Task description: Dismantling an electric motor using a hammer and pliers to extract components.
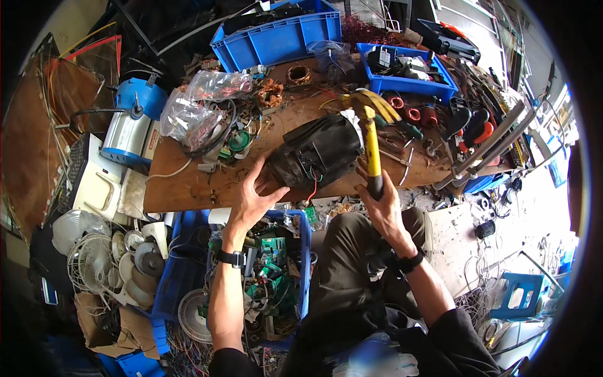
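A black finned electric motor (320, 154) lies on its side on the wooden bench in front of me, with a red and a green wire coming out of its open wiring recess. My left hand (254, 200) is at the motor's left end, thumb and fingers spread around its near corner. In my right hand (383, 207) is a hammer (373, 151) with a yellow handle and dark grip, held upright beside the motor's right end. Behind the hammer lies a yellow work glove (384, 108), partly covered by it.
Blue crates (279, 38) stand along the bench's back. Clear plastic bags (195, 113) and copper windings (270, 94) lie at left; pliers and other hand tools (474, 125) crowd the right. Below the bench, a blue bin (306, 270) holds green circuit boards (271, 257).
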`<state>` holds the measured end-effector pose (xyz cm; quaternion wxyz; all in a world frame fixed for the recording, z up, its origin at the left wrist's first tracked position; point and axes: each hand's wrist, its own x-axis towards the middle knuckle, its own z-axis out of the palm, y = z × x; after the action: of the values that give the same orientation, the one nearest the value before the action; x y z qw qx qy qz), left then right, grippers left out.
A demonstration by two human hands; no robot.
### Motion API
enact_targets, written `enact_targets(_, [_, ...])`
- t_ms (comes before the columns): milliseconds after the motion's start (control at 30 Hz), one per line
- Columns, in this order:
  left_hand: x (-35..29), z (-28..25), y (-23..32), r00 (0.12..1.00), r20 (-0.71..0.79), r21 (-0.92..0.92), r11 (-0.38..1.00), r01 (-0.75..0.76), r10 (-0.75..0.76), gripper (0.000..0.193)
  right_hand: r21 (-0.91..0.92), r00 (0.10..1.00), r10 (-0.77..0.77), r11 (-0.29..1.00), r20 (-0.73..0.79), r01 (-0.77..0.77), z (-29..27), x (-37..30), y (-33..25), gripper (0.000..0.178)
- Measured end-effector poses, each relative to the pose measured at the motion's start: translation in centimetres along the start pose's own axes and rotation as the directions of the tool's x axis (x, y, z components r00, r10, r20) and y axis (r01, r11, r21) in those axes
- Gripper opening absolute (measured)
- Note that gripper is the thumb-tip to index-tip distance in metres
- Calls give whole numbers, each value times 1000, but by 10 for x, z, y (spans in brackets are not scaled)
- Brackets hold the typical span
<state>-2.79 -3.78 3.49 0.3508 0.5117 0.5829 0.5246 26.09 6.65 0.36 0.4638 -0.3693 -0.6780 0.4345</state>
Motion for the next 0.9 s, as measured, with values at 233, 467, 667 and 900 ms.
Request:
enact_targets(233, [-19, 6, 3, 998, -62, 115, 993, -13, 21, 90, -39, 993, -1, 999, 121, 6, 6, 11, -2, 32])
enact_targets(467, [-57, 35, 12, 966, -192, 419, 905, -76, 171, 86, 33, 959, -92, 996, 269, 86, 14, 46, 3, 32])
enact_targets(667, [-79, 59, 11, 941, -219, 436, 889, -143, 259, 78, 169, 872, 18, 979, 489, -114, 20, 74, -15, 25])
enact_targets(900, [-78, 49, 12, 913, -119, 719, 668, -193, 391, 86, 191, 896, -46, 981, 441, -44, 26, 63, 11, 33])
